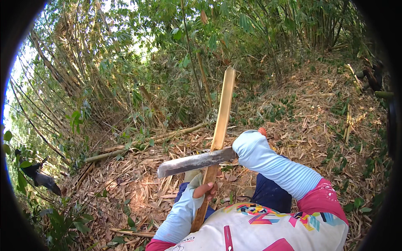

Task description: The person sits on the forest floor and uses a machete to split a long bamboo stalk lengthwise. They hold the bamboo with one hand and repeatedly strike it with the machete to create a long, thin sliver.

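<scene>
A long split bamboo piece [224, 106] slants upright in front of my body, its pale hollow inner face showing on the upper part. My left hand [202, 189], in a pale fingerless covering, is closed around its lower part. My right hand [248, 142], covered by a light blue sleeve or glove, grips a machete [193, 162] at the handle end. The broad, dark grey blade points left and crosses the bamboo just above my left hand. Most of my right fingers are hidden, and the handle barely shows.
Dry leaves [301, 125] cover the sloping ground. A cut bamboo pole [176, 133] lies across it ahead of me. Bamboo stems [322, 25] and thick foliage stand behind. At far left a dark object [39, 178] hangs among leaves. Split pieces [348, 121] lie at right.
</scene>
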`<state>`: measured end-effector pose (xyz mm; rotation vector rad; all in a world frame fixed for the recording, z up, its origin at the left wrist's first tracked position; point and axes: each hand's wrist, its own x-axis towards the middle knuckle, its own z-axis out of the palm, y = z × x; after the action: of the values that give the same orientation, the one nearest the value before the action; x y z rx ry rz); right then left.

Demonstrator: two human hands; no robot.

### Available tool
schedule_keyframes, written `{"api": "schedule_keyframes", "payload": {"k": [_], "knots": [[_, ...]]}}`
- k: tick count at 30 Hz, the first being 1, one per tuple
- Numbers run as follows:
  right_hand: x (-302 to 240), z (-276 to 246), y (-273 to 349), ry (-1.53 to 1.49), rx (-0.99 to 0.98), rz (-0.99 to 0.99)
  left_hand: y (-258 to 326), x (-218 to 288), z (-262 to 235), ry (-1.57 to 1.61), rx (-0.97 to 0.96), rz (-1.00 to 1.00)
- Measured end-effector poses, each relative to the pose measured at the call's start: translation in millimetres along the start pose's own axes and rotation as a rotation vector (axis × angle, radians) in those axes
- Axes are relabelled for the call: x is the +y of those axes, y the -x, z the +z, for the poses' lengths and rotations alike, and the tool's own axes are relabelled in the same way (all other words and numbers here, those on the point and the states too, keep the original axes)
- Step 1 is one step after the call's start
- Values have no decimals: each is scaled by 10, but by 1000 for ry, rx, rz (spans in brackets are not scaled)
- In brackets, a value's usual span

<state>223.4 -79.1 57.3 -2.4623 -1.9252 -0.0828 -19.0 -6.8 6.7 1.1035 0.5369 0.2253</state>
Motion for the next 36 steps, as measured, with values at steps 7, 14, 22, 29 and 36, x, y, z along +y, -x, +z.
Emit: {"api": "schedule_keyframes", "payload": {"k": [7, 14, 22, 29, 36], "knots": [[101, -235, -33, 51, 67, -105, 25, 44, 64, -42, -1, 47], [665, -670, -122, -498, 432, 389, 172, -171, 68, -111, -83, -21], [151, -111, -15, -8, -205, 49, -14, -123, 37, -29, -84, -16], [604, -531, -110, -358, 98, 286, 184, -70, 106, -76, -69, -4], [706, -459, -26, -382, 103, 312, 88, -60, 72, -26, -135, -28]]}}
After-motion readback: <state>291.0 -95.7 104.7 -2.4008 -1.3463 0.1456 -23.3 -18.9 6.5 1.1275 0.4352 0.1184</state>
